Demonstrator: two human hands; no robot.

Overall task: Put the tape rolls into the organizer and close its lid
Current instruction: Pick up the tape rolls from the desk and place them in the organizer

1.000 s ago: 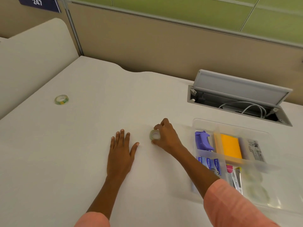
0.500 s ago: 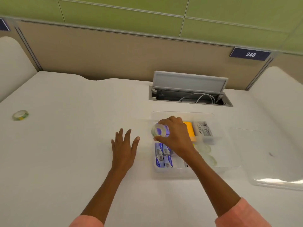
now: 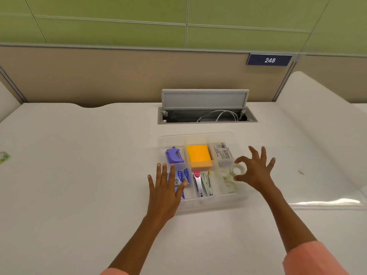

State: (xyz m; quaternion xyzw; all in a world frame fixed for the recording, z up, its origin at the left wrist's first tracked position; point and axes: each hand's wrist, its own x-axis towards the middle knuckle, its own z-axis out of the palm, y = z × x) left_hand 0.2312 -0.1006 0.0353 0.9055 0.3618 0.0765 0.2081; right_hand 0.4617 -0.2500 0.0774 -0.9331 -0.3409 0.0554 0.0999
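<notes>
We have carried the clear tape roll (image 3: 236, 170) off the bare desk (image 3: 79, 175) and across to the organizer (image 3: 198, 136): a second ago our right hand (image 3: 256, 171) was pinching it on the desktop left of the box, and now it hangs over the right-hand compartment, where other clear rolls (image 3: 228, 182) already lie. Thumb and forefinger grip the roll by its edge while the other three fingers fan out; we judge the release to be near, since the roll sits just above its neighbours. Our left hand (image 3: 164, 187) has shifted too, from flat on the desk to open and empty at the organizer's left side, fingertips over the staple boxes (image 3: 183, 175), seemingly steadying the tray. The stapler (image 3: 198, 183), the orange sticky notes (image 3: 198, 156) and the purple staple remover (image 3: 174, 155) fill other compartments. One green-patterned tape roll (image 3: 4, 156) is left far off at the desk's left edge, and the clear lid (image 3: 317, 175) lies flat to the right, so one more fetch and the closing remain.
</notes>
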